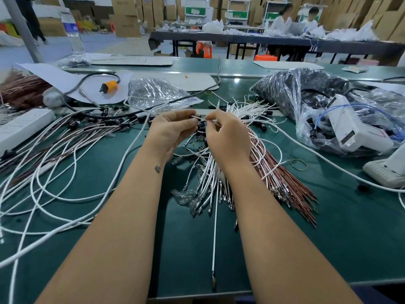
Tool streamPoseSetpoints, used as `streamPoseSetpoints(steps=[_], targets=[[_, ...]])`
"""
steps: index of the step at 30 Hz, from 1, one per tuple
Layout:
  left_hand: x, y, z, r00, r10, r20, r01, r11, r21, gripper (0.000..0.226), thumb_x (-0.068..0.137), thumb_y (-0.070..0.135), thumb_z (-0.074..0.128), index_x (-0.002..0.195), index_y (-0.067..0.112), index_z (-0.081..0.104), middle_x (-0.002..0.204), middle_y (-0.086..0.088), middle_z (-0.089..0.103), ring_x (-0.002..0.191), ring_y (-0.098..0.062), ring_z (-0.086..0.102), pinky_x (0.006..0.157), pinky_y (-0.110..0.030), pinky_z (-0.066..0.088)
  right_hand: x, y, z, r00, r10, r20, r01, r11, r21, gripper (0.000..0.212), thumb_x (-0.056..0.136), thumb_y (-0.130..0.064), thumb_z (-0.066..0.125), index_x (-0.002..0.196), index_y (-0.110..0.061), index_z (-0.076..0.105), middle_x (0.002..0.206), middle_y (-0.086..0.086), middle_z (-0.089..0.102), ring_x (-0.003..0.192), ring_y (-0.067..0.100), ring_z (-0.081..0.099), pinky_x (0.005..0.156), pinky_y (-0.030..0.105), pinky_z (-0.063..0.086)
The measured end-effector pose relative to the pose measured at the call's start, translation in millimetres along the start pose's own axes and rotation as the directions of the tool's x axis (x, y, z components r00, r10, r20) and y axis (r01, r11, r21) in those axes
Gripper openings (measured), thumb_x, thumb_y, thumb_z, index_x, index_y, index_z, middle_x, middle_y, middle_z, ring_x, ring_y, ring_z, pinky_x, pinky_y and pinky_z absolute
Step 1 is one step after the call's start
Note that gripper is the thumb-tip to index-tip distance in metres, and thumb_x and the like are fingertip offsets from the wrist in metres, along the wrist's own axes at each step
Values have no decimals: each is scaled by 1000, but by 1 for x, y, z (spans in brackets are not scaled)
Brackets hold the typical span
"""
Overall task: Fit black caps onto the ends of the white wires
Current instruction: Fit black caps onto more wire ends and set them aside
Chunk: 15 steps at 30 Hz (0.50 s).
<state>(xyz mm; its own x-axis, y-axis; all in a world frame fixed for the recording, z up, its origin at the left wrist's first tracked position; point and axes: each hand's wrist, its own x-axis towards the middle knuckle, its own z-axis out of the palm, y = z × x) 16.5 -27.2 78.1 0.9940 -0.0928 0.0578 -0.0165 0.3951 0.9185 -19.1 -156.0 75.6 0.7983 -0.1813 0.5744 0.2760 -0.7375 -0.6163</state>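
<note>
On the left of the green bench (328, 238) lie capped wires (72, 137), and at mid-bench the left hand (173, 130) pinches a black cap (198, 117) while the right hand (228, 137), just beside it, pinches a white wire (211, 121) whose tip points at the cap. The step in hand looks like threading; whether the tip has entered is hidden. Next, I judge, the wire needs a straight push while the left fingers (188, 122) steady the cap; uncapped wires (252, 110) wait to the right.
</note>
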Motion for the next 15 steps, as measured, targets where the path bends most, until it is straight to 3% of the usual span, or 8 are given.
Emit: streamPoseSetpoints(steps=[9, 15], targets=[[0, 2, -3, 998, -5, -60, 2, 998, -55, 15, 82, -9, 64, 88, 4, 68, 75, -5, 72, 71, -14, 70, 70, -21, 58, 1, 2, -2, 995, 78, -68, -82, 996, -47, 19, 90, -16, 51, 96, -19, 69, 92, 1, 67, 87, 20, 58, 67, 29, 42], [-2, 0, -3, 998, 1, -60, -4, 999, -51, 16, 82, -10, 64, 89, 4, 68, 76, -5, 71, 72, -14, 69, 73, -22, 58, -2, 2, -1, 999, 19, -46, -21, 999, -40, 18, 92, -15, 53, 99, -17, 70, 96, 2, 68, 89, 19, 58, 70, 27, 40]])
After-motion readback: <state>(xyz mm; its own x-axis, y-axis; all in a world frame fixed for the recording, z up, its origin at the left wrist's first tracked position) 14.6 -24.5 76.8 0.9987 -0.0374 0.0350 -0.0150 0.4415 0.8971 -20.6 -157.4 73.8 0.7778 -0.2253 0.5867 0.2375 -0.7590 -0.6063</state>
